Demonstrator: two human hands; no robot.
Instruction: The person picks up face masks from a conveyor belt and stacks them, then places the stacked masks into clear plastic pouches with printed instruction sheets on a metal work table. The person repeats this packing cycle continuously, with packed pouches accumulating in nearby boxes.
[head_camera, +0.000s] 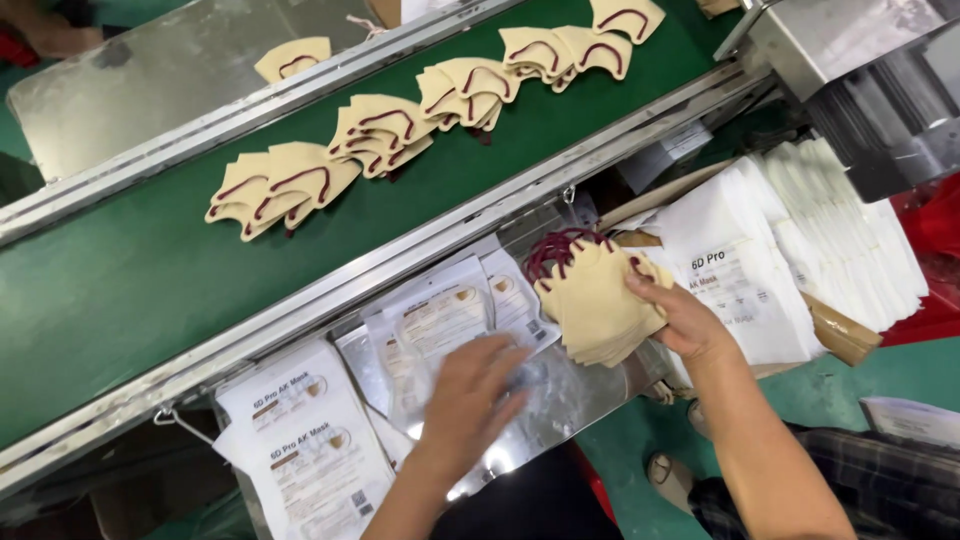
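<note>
Nearest to you, at the lower left, a stack of filled white pouches (305, 440) lies flat on the steel shelf (580, 395) under the belt, each printed and showing a small picture of a mask. Your left hand (470, 395) lies palm down on the shelf just right of that stack, fingers spread and loose over an empty clear-fronted pouch (440, 325); it presses or touches the pouch rather than clasping it. More empty pouches fan out beneath and beside it, overlapping one another.

Your right hand (685, 320) is closed around a bundle of beige masks (595, 305), thumb on top and fingers underneath, holding the bundle just above the shelf's right end. The dark red ear loops (560, 250) bunch together at the bundle's upper left.

To the right of that hand, an open cardboard box (840, 335) holds rows of white pouches (800, 230) packed upright and leaning, with one printed pouch lying across the front.

Farther out, the green conveyor belt (120, 300) runs diagonally from lower left to upper right between steel rails. Loose heaps of beige masks with red loops (285, 185) lie along it in several clusters. One single mask (293, 58) lies apart on the steel plate beyond the belt's far rail.
</note>
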